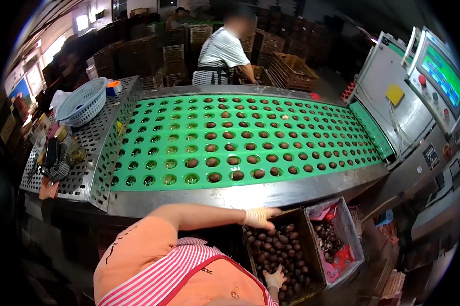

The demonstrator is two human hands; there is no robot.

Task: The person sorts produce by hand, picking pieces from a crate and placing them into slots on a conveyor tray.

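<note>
My left hand [260,218], in a pale glove or wrap, reaches across over the near edge of a dark crate [312,251]. Its fingers are stretched out and apart, and nothing shows in them. Inside the crate lies a heap of dark brown egg-shaped pieces [286,242]. Lower down, my right hand [276,278] rests on this heap with its fingers spread over the pieces. Whether one is tucked under its palm is hidden. Ahead is a green cupped conveyor [181,158], its middle and right cups holding similar brown pieces [236,175]; the left columns hold none.
A lined bin [360,250] with dark bits and red plastic stands right of the crate. On the left, a perforated metal table [82,186] carries a blue basket [82,104] and jars. A machine with a screen [439,74] stands right. A co-worker [222,56] bends over crates behind.
</note>
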